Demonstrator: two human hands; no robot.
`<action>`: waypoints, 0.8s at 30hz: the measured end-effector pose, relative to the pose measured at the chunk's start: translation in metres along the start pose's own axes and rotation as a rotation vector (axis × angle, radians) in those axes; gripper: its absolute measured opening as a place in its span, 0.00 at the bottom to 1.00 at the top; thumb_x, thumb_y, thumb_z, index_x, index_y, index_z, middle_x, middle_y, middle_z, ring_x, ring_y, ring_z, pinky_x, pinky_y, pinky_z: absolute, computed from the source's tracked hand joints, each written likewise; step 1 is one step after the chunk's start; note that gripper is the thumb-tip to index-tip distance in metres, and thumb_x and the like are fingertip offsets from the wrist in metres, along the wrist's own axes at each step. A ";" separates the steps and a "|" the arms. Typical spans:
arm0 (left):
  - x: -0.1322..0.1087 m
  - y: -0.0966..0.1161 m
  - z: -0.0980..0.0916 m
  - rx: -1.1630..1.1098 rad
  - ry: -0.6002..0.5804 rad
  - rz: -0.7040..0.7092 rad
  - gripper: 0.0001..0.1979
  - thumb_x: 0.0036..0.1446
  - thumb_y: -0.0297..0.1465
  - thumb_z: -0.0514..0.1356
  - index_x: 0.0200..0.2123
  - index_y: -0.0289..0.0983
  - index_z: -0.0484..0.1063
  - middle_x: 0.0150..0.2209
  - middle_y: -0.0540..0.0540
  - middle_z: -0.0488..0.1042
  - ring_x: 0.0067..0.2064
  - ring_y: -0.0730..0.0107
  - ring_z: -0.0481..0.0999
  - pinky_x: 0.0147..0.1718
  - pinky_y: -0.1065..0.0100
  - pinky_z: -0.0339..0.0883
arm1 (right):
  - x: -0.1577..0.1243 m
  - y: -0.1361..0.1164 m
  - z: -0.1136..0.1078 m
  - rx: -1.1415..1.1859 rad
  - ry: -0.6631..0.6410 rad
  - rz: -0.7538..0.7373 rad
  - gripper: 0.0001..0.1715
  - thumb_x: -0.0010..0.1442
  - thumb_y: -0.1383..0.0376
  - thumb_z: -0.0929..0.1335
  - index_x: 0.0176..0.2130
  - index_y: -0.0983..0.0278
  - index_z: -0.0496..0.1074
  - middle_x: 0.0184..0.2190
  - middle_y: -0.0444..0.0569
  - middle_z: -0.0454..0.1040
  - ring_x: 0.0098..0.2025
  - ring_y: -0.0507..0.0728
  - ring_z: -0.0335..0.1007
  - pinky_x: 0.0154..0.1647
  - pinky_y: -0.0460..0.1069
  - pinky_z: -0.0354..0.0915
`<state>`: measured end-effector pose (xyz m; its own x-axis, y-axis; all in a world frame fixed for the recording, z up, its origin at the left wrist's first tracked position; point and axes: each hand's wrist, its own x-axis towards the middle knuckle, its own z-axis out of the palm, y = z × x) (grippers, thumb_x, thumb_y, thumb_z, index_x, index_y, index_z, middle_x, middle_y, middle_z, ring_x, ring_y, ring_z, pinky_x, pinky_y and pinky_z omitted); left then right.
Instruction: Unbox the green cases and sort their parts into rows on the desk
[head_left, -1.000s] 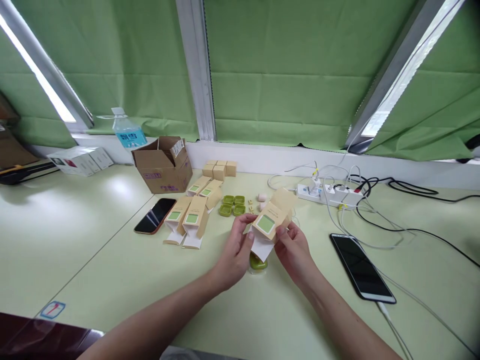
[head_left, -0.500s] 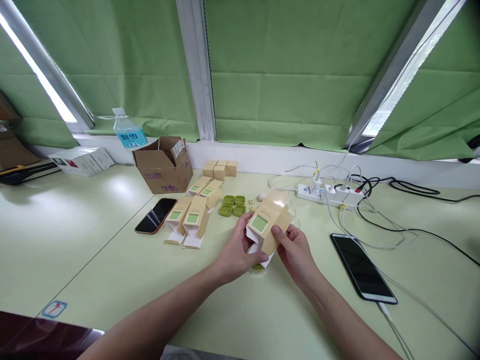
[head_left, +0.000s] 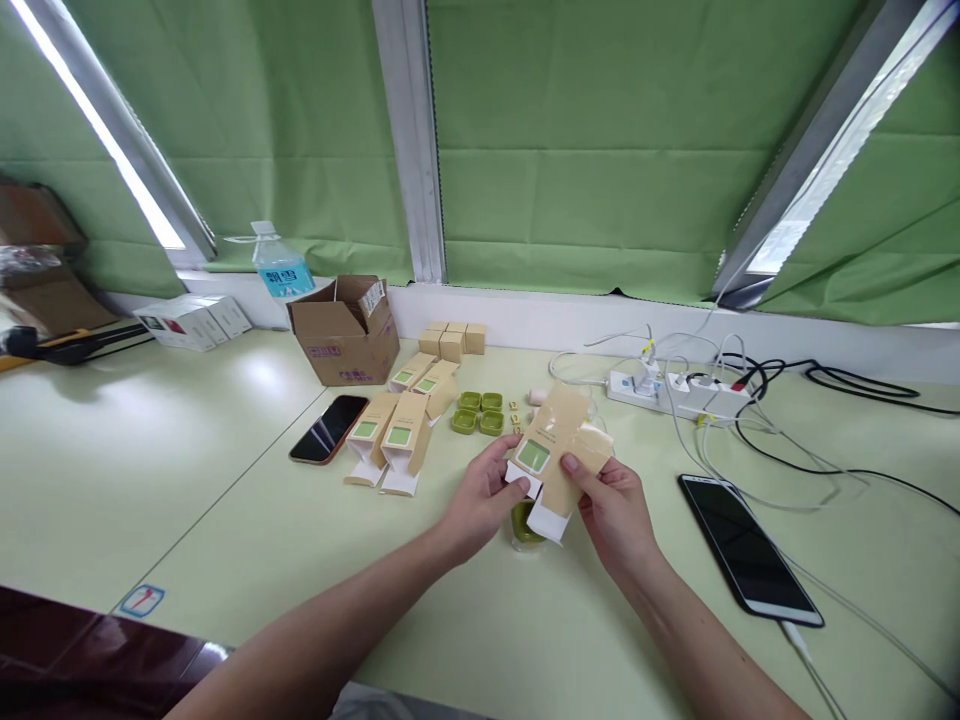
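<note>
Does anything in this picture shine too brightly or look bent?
Head view: glare whitens a patch of the table at left; head view: the cream carton, held by the left hand and right hand, catches a fainter shine; head view: the outer window posts lean outward toward the top, perhaps from lens stretch.

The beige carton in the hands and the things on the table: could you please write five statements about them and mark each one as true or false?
1. The left hand and right hand both hold the beige carton. True.
2. The brown box is closed on top. False: the brown box stands open, flaps raised.
3. Four small green cases lie left of the power strip. True.
4. The phone near the right arm has no cable. False: a white cable meets the lower end of that phone.
5. Another phone lies right of the brown box. False: it lies in front of it.
</note>
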<state>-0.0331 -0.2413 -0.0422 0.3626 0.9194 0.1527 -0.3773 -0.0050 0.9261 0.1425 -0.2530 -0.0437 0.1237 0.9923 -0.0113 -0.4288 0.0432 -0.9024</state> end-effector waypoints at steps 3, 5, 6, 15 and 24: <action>0.001 0.002 0.000 0.099 0.046 0.018 0.24 0.56 0.47 0.73 0.47 0.37 0.77 0.40 0.42 0.83 0.42 0.59 0.82 0.44 0.63 0.75 | 0.000 0.000 0.000 0.002 0.002 -0.009 0.25 0.49 0.52 0.83 0.43 0.61 0.85 0.44 0.54 0.87 0.43 0.68 0.85 0.50 0.64 0.79; 0.003 0.002 0.000 0.190 0.105 0.017 0.22 0.55 0.49 0.73 0.37 0.36 0.78 0.34 0.43 0.82 0.37 0.60 0.82 0.38 0.63 0.76 | 0.000 0.001 0.000 -0.005 0.007 -0.006 0.25 0.48 0.52 0.83 0.43 0.61 0.85 0.44 0.55 0.87 0.44 0.68 0.84 0.50 0.64 0.79; 0.003 0.002 -0.001 0.226 0.134 0.007 0.22 0.54 0.50 0.73 0.33 0.37 0.77 0.31 0.44 0.81 0.34 0.61 0.81 0.36 0.63 0.76 | -0.001 0.001 0.001 -0.015 0.010 -0.005 0.26 0.48 0.51 0.84 0.43 0.62 0.85 0.45 0.55 0.87 0.44 0.68 0.84 0.50 0.64 0.79; 0.036 0.027 -0.021 0.219 0.328 0.006 0.24 0.51 0.51 0.74 0.30 0.36 0.75 0.29 0.44 0.81 0.29 0.64 0.80 0.30 0.62 0.78 | -0.003 0.001 0.003 -0.171 -0.063 -0.182 0.34 0.58 0.45 0.78 0.57 0.57 0.73 0.50 0.54 0.85 0.46 0.63 0.82 0.47 0.57 0.75; 0.200 0.050 -0.050 0.404 0.588 -0.215 0.17 0.69 0.39 0.64 0.53 0.32 0.75 0.49 0.40 0.79 0.46 0.62 0.81 0.45 0.57 0.80 | -0.011 0.006 0.002 -0.521 0.007 -0.417 0.17 0.71 0.50 0.68 0.47 0.59 0.76 0.31 0.47 0.82 0.33 0.56 0.75 0.37 0.51 0.70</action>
<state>-0.0219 -0.0385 0.0177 -0.1654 0.9747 -0.1506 0.0344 0.1583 0.9868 0.1371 -0.2638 -0.0485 0.1918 0.9036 0.3830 0.1443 0.3600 -0.9217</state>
